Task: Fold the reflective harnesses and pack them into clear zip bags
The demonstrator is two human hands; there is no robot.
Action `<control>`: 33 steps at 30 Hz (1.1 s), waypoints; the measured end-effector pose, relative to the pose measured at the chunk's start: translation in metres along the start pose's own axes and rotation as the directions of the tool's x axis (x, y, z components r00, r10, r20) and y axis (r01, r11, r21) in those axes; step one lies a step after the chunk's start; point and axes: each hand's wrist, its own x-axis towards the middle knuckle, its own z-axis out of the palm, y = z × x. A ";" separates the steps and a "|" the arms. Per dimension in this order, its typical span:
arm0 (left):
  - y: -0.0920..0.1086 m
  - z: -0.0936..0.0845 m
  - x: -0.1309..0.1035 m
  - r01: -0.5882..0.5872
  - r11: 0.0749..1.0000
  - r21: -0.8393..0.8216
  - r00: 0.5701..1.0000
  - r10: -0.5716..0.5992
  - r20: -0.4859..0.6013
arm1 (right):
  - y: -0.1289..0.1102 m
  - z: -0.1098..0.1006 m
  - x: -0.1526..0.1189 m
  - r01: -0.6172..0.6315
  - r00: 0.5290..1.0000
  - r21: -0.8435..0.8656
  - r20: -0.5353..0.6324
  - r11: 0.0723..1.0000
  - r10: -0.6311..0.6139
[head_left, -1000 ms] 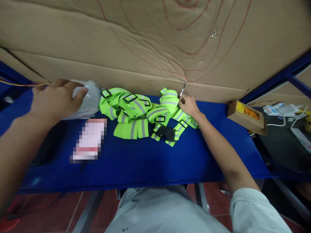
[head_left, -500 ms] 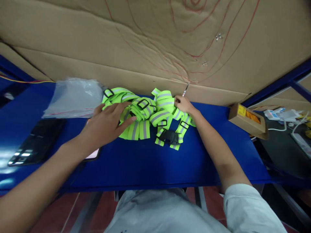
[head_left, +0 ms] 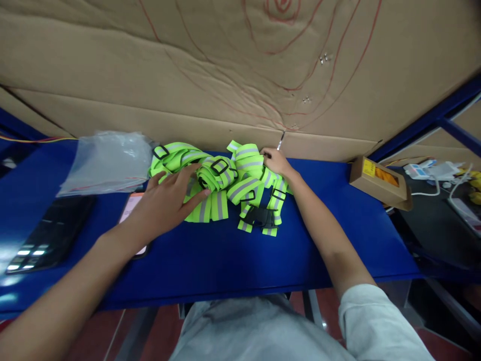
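Observation:
Two bundles of neon yellow-green reflective straps with grey stripes lie on the blue table. On the left bundle (head_left: 216, 173), a rolled strap with a black slide buckle sits on top. My left hand (head_left: 165, 203) reaches over its left side, fingers spread, thumb at the roll; the fingertips are partly hidden. The right bundle (head_left: 248, 165) has loose ends toward me, joined by a black clip buckle (head_left: 259, 217). At its far right edge, my right hand (head_left: 276, 161) has its fingers curled in against the strap, and their tips are hard to see.
Clear plastic bags (head_left: 108, 160), a dark phone-like slab (head_left: 52, 233) and a lit phone (head_left: 131, 205), partly under my left forearm, lie left. Cardboard (head_left: 188, 110) walls the back, with a thin pen-like stick (head_left: 281, 140) against it. A small box (head_left: 379, 181) stands right.
The view has shifted slightly, uncovering more of the lit phone. Both hands stay at the same bundles, with little visible movement.

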 end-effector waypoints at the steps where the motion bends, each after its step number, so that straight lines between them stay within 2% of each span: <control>1: -0.001 0.002 0.000 -0.004 1.000 0.001 1.000 0.004 -0.009 | -0.001 0.000 -0.002 0.001 1.000 0.002 0.004 1.000 -0.001; 15: -0.005 0.008 0.002 -0.034 0.999 0.027 0.999 0.035 -0.030 | 0.002 0.000 0.003 -0.023 0.999 0.066 0.046 0.998 0.020; 25: -0.006 0.008 -0.001 -0.044 0.999 0.029 0.999 0.045 -0.022 | -0.005 0.002 0.005 -0.015 1.000 0.087 0.028 0.996 0.013; 30: -0.006 0.005 -0.006 -0.072 0.997 0.008 0.997 0.072 0.021 | -0.005 0.001 0.003 -0.032 0.999 0.086 0.005 0.996 0.031; 33: -0.002 0.004 -0.008 -0.063 0.998 0.015 0.998 0.063 -0.005 | -0.003 0.001 0.003 -0.035 0.999 0.086 0.004 0.996 0.034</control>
